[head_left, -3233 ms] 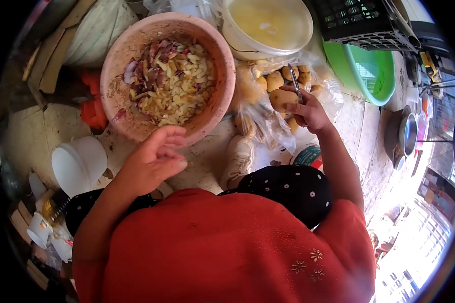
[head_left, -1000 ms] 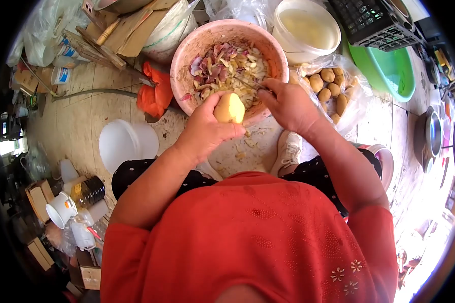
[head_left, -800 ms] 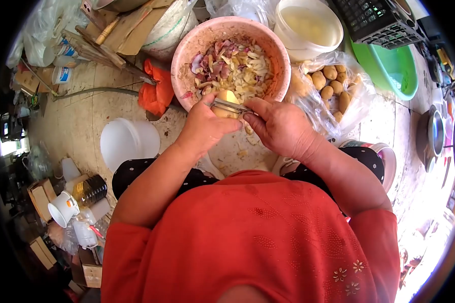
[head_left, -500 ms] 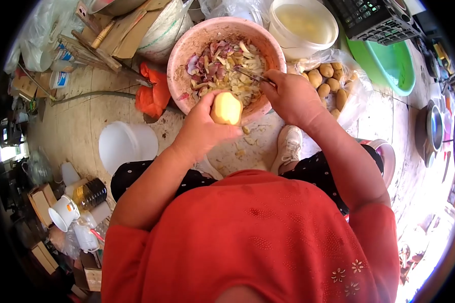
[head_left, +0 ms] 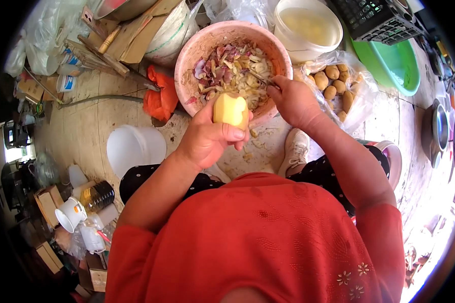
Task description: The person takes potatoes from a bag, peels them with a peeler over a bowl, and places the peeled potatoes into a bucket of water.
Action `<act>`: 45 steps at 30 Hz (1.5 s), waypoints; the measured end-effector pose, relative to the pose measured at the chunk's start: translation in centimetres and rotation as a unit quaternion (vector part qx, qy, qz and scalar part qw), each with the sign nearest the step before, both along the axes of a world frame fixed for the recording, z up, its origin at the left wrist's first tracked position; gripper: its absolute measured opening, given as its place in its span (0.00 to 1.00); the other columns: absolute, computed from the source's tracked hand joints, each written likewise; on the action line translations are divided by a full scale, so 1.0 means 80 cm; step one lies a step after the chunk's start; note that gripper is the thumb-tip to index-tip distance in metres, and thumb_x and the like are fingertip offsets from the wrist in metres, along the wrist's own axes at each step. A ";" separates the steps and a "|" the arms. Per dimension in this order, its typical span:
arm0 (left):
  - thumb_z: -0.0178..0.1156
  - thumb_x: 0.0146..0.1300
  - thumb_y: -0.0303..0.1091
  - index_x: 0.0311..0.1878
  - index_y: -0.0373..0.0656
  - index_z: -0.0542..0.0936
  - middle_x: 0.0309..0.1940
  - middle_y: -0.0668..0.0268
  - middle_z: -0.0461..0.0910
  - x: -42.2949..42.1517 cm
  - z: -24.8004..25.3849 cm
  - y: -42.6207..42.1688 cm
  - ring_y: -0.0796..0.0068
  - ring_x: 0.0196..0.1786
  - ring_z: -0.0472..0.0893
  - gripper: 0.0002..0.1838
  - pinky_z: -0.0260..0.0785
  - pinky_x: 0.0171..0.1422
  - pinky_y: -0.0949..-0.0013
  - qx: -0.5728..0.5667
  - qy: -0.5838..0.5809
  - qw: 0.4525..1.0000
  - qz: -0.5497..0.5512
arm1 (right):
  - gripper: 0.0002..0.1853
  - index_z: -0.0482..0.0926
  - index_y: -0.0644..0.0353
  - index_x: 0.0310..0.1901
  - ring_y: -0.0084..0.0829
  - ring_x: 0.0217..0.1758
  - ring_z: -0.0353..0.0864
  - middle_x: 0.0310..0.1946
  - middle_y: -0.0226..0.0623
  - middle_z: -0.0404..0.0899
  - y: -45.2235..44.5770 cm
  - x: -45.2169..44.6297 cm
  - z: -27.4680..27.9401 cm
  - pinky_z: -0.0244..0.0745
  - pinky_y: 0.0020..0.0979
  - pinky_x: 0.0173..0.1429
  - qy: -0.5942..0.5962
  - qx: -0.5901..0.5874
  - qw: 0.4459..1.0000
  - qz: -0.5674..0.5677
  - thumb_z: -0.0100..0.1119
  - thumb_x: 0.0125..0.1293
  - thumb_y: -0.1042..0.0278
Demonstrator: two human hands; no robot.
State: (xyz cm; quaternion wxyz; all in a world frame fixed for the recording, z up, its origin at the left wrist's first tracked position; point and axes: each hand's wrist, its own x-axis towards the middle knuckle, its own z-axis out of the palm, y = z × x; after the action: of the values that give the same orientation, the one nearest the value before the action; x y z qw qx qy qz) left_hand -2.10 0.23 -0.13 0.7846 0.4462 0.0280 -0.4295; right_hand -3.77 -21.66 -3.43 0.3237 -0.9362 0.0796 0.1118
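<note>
My left hand (head_left: pixel 207 134) is closed around a potato (head_left: pixel 230 112) over the near rim of a pink basin (head_left: pixel 202 43). Pale yellow flesh shows on most of the potato, with some brown skin at its top and right edges. In my right hand (head_left: pixel 296 101), at the basin's right rim, is a peeling knife (head_left: pixel 258 77) with a thin metal blade pointing up and left, apart from the potato. Inside the basin lie purple and pale peelings (head_left: pixel 227 68). My fingers hide the knife's handle.
Unpeeled potatoes (head_left: pixel 330 72) lie in a clear plastic bag right of the basin. Behind them stand a white bucket (head_left: pixel 308 50) holding liquid and a green tub (head_left: pixel 407 76). An empty white bucket (head_left: pixel 131 149) and an orange bag (head_left: pixel 162 98) are at left.
The potato has turned in my left hand, showing more of its skin edge. My right hand has shifted slightly down, the knife blade still over the peelings. The whole view has shifted slightly.
</note>
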 end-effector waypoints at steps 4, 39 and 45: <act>0.64 0.50 0.24 0.59 0.40 0.70 0.44 0.60 0.78 0.006 -0.018 0.009 0.67 0.40 0.79 0.29 0.70 0.41 0.69 0.022 -0.027 0.998 0.049 | 0.13 0.75 0.61 0.45 0.53 0.38 0.82 0.32 0.53 0.81 0.014 -0.007 0.030 0.76 0.47 0.43 -0.073 0.094 0.993 0.007 0.52 0.69 0.59; 0.61 0.49 0.27 0.63 0.40 0.68 0.49 0.63 0.75 0.013 -0.027 0.006 0.69 0.51 0.75 0.33 0.67 0.59 0.65 -0.043 -0.041 0.996 0.068 | 0.12 0.76 0.62 0.40 0.53 0.35 0.81 0.30 0.52 0.80 0.036 -0.023 0.041 0.76 0.46 0.39 -0.145 0.193 0.970 0.035 0.56 0.67 0.61; 0.62 0.53 0.25 0.60 0.37 0.70 0.49 0.65 0.76 0.011 -0.019 0.000 0.70 0.54 0.76 0.28 0.66 0.64 0.65 -0.023 -0.002 0.995 0.095 | 0.12 0.75 0.58 0.45 0.51 0.34 0.82 0.29 0.46 0.81 0.039 -0.034 0.035 0.77 0.47 0.39 -0.188 0.122 0.972 0.075 0.56 0.68 0.59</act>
State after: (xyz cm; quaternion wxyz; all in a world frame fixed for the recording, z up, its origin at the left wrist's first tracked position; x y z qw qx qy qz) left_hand -1.25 0.22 -1.63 0.8321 0.4241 0.0584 -0.3525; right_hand -6.52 -18.50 -0.60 0.4357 -0.8969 -0.0672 -0.0336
